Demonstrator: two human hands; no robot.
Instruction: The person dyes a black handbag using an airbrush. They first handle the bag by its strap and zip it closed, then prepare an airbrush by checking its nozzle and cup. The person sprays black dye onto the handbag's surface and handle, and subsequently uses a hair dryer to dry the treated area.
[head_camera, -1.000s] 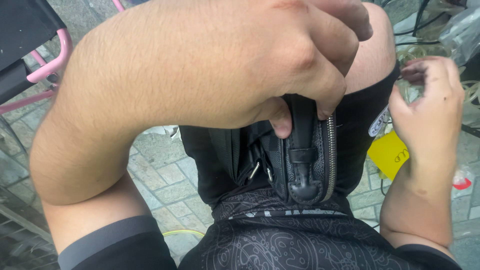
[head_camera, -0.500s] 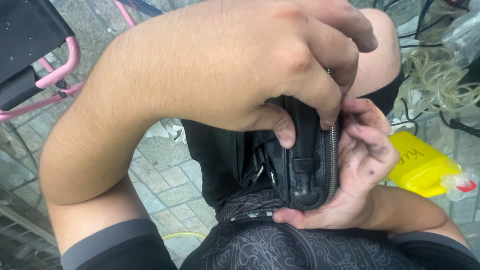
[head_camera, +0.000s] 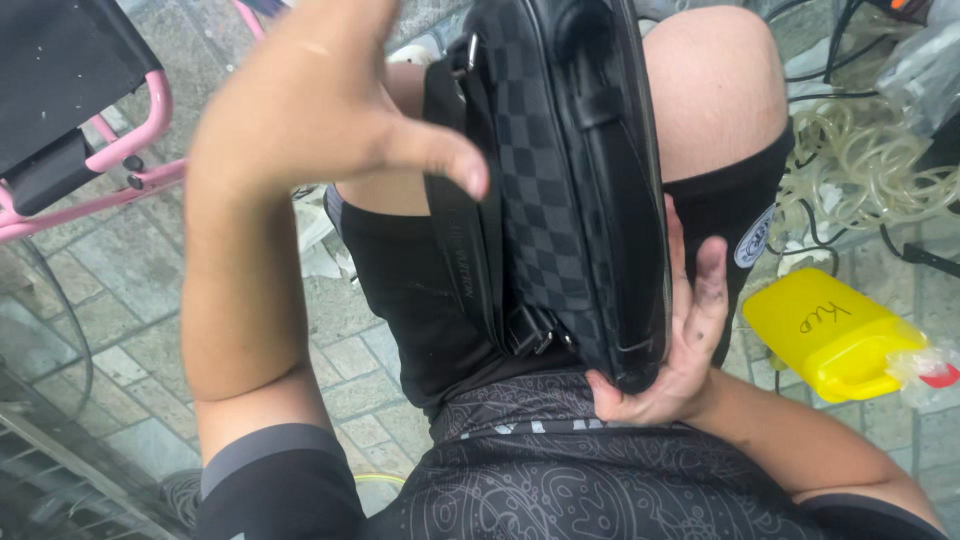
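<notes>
A black checkered bag (head_camera: 560, 180) stands on edge across the person's lap, propped by the right hand (head_camera: 672, 340), whose grip is an open palm flat against the bag's right side, fingers spread, clasping nothing. The left hand (head_camera: 320, 120) hovers left of the bag, open and empty, thumb near the strap (head_camera: 462, 250). With only a flat palm steadying it, the bag could likely tip leftward off the thigh onto the paved floor (head_camera: 130, 310).

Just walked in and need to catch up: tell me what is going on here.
A seated person has a black checkered bag lying on their lap. The right hand supports it from beneath at the near end, fingers spread against its side. The left hand is open and lifted beside the bag, thumb pointing toward it, gripping nothing. A yellow plastic container and coiled tubing lie on the paved ground to the right; a pink-framed chair stands left.
</notes>
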